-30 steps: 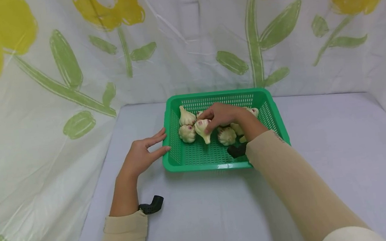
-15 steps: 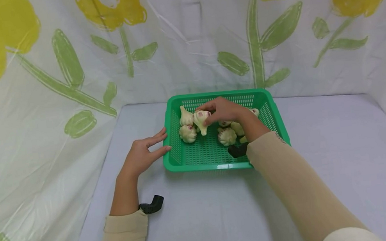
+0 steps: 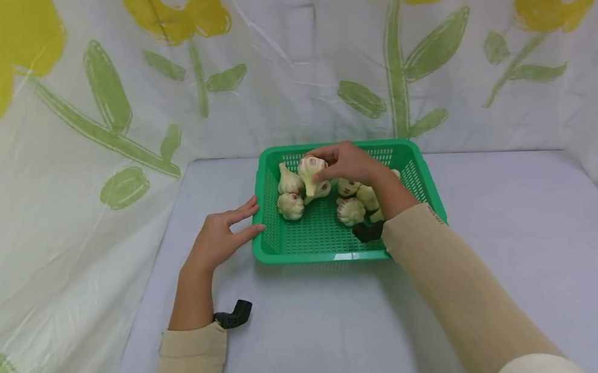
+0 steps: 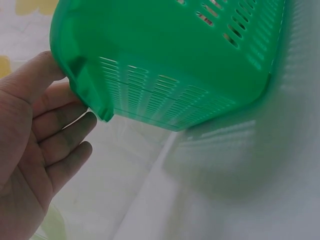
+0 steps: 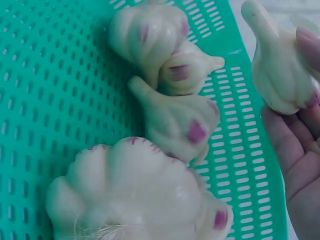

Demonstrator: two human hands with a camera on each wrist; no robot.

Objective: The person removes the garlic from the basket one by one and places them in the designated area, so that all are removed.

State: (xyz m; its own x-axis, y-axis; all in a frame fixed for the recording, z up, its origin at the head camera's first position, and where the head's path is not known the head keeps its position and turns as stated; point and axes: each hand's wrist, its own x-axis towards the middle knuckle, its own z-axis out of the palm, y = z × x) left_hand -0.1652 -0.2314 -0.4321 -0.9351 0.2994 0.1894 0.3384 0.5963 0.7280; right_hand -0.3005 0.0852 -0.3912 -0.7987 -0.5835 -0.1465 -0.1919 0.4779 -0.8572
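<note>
A green plastic basket (image 3: pixel 312 257) holds several garlic bulbs with purple marks. My right hand (image 3: pixel 350 163) pinches one garlic bulb (image 3: pixel 308 168) between thumb and fingers, above the back left part of the basket. In the right wrist view the held garlic bulb (image 5: pixel 277 70) has its stalk pointing up, beside the basket wall. Three more bulbs lie at the left: one garlic bulb (image 3: pixel 291 206) in front, one behind it, one partly under the held one. My left hand (image 3: pixel 221 236) rests with extended fingers at the basket's left rim; in the left wrist view its fingertips touch the rim (image 4: pixel 75 65).
More garlic, including a front bulb (image 3: pixel 351 211), lies in the basket's right half, partly hidden by my right wrist. The basket stands on a white-covered table (image 3: pixel 303 332). Behind hangs a white curtain (image 3: pixel 296 108) with yellow flowers. A black wrist camera (image 3: pixel 234 315) sits on my left wrist.
My right hand has moved back and slightly up with the garlic bulb in it, uncovering a bulb beneath. The left hand keeps its place at the rim.
</note>
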